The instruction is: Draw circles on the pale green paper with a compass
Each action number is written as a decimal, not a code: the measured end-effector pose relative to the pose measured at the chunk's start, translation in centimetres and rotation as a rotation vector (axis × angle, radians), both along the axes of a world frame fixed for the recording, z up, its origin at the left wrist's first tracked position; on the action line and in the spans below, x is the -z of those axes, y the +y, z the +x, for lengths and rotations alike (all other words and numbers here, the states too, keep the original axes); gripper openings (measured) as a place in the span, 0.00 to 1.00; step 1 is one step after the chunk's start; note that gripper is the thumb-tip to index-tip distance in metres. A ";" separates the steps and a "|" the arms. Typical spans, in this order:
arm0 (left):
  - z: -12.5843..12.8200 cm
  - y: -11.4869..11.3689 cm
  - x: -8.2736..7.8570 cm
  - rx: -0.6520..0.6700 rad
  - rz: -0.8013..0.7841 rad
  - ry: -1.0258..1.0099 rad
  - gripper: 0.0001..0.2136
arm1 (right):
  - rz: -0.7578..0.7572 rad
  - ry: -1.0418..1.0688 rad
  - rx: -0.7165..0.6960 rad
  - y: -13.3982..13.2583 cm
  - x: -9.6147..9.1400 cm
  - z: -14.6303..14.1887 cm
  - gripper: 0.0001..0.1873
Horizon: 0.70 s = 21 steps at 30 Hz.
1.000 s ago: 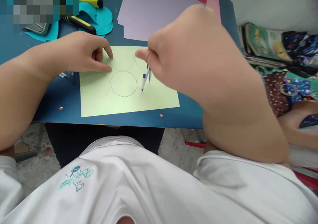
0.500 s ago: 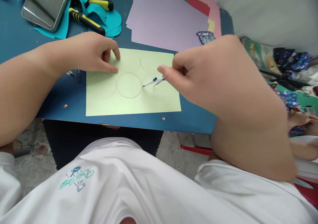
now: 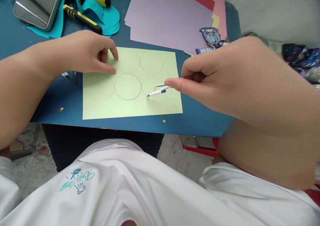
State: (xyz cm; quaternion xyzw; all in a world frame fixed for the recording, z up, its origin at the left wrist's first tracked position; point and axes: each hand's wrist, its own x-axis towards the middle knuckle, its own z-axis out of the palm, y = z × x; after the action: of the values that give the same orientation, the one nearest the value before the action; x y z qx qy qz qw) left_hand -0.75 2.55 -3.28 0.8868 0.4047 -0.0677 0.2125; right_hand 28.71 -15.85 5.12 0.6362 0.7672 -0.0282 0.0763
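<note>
A pale green sheet of paper (image 3: 125, 109) lies on the blue table, with several thin circles drawn in two rows. My left hand (image 3: 93, 54) rests on its upper left part, thumb and index finger apart, holding nothing. At the right, my right hand (image 3: 212, 75) pinches a drawing compass (image 3: 160, 91) by its top, which the fingers hide. The compass leans over the lower right circle, whose outline is partly drawn. Its white and blue leg points to the lower left, near that circle's line; the thin metal leg is behind it.
Lilac sheets (image 3: 162, 19) lie behind the green paper, with a blue wrapper (image 3: 211, 37) on their right corner. Yellow-and-black cutters (image 3: 82, 18), turquoise paper cutouts (image 3: 111, 20) and a phone (image 3: 38, 5) occupy the back left. The table's front edge (image 3: 120, 130) is close to my lap.
The compass has turned, swinging its white leg downward along the lower right circle. My right hand has shifted right and rolled over. The left hand keeps its place on the paper.
</note>
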 end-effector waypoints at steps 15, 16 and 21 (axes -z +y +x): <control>-0.5 -0.3 -0.3 0.018 0.002 -0.010 0.31 | 0.088 -0.070 -0.038 0.5 -0.4 0.6 0.28; -0.5 -0.2 -0.3 0.017 0.005 -0.013 0.31 | 0.085 -0.068 -0.044 0.5 -0.3 0.7 0.28; -0.4 -0.2 -0.2 0.012 0.006 -0.012 0.30 | -0.016 -0.032 -0.152 0.3 0.2 0.7 0.29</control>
State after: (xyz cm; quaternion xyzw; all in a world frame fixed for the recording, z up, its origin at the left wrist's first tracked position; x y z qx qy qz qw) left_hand -1.15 2.35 -3.04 0.8904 0.3981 -0.0623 0.2117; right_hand 29.38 -15.51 4.87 0.5757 0.8119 -0.0183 0.0954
